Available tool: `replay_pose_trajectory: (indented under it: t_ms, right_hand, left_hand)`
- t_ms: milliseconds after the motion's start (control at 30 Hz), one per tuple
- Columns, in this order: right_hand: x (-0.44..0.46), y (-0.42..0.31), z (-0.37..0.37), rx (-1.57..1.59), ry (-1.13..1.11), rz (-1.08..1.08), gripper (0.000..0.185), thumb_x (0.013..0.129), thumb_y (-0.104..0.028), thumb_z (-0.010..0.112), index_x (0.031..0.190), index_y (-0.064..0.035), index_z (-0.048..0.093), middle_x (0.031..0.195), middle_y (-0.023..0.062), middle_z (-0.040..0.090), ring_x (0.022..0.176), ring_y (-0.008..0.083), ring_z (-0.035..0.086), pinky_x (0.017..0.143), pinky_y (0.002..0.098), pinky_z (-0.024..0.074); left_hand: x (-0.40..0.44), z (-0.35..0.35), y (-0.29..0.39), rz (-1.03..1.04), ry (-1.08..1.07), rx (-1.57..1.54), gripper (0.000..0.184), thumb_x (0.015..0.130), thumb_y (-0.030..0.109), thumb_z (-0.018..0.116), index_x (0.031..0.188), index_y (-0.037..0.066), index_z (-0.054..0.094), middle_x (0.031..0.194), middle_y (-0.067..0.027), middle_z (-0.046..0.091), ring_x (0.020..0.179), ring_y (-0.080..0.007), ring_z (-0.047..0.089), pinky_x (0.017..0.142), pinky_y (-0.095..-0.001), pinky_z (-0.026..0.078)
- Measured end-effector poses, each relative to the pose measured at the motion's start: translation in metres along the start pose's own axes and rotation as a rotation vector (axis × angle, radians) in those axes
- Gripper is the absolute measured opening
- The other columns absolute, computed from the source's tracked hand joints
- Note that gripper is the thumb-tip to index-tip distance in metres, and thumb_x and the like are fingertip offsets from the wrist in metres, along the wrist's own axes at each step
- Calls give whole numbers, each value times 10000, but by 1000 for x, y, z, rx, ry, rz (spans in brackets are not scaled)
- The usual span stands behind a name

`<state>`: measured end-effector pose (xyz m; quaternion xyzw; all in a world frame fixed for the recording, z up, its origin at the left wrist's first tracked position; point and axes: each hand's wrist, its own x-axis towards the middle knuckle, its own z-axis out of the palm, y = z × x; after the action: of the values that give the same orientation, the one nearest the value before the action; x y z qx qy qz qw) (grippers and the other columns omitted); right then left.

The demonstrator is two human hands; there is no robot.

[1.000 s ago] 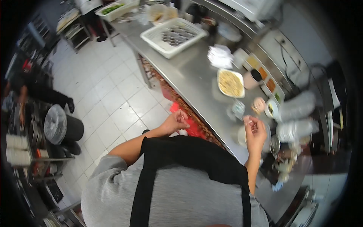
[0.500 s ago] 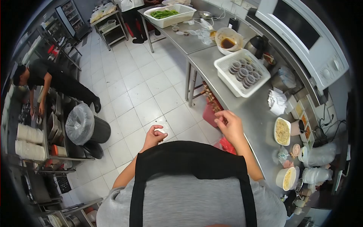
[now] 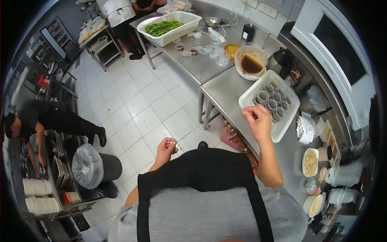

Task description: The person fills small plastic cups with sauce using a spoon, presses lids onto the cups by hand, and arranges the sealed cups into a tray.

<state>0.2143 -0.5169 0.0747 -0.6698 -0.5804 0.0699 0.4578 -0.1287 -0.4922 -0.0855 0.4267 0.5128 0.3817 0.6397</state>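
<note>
My right hand (image 3: 259,120) is raised over the table's front edge, fingers curled together, with nothing visible in them. It overlaps the near side of a white plastic basket (image 3: 284,128) in this view; whether it touches the basket I cannot tell. Several small lidded cups of dark sauce (image 3: 272,105) stand in that basket. Low in front of my black apron (image 3: 197,169), my left hand (image 3: 165,150) is loosely closed above the floor, and nothing shows in it. Behind the basket stands a white bowl of brown sauce (image 3: 252,64).
On the steel table (image 3: 225,90) are loose plastic cups (image 3: 217,52) and a basket of green vegetables (image 3: 171,30). A noodle tray (image 3: 310,162) lies at right. Left, a person in black (image 3: 60,115) bends over a counter beside a lined bin (image 3: 90,165). Another person stands at the back.
My view has moved forward along the table, so the sauce basket is closer to my right hand. My right hand has risen over the table edge. My left fingers have curled in.
</note>
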Motion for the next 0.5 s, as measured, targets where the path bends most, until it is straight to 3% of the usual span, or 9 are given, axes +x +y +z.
replay_pose_trajectory:
  t_ms: [133, 267, 300, 400, 500]
  right_hand:
    - [60, 31, 9, -100, 60, 15, 103, 758, -70, 717, 854, -49, 688, 768, 65, 591, 637, 181, 582, 600, 301, 472]
    - [110, 60, 29, -307, 109, -88, 190, 706, -56, 720, 891, -88, 690, 883, 50, 591, 694, 241, 592, 637, 336, 486]
    - [119, 63, 32, -342, 81, -70, 267, 709, -79, 732, 970, -119, 688, 796, 64, 562, 693, 249, 592, 649, 341, 490]
    - [134, 72, 46, -426, -69, 40, 324, 718, -82, 723, 1031, -155, 682, 792, 53, 574, 692, 241, 602, 643, 343, 498]
    - [141, 83, 58, -476, -54, 57, 360, 728, -82, 711, 1074, -177, 674, 772, 71, 625, 660, 256, 619, 614, 366, 502]
  left_hand:
    - [71, 34, 49, 144, -97, 97, 103, 891, 115, 619, 955, 42, 584, 716, 5, 583, 670, -91, 561, 601, -237, 441]
    - [155, 70, 96, 516, -102, 579, 100, 846, 106, 644, 935, 65, 623, 723, -28, 584, 639, -129, 536, 597, -289, 451]
    - [173, 83, 113, 580, -121, 681, 136, 833, 127, 650, 960, 85, 626, 718, -50, 579, 633, -164, 544, 593, -307, 453]
    - [226, 126, 159, 701, -201, 881, 202, 811, 198, 657, 1005, 144, 634, 719, -89, 582, 660, -260, 581, 600, -374, 470]
    - [290, 163, 174, 853, -238, 992, 213, 809, 213, 668, 1013, 162, 638, 739, -77, 604, 655, -260, 596, 596, -377, 480]
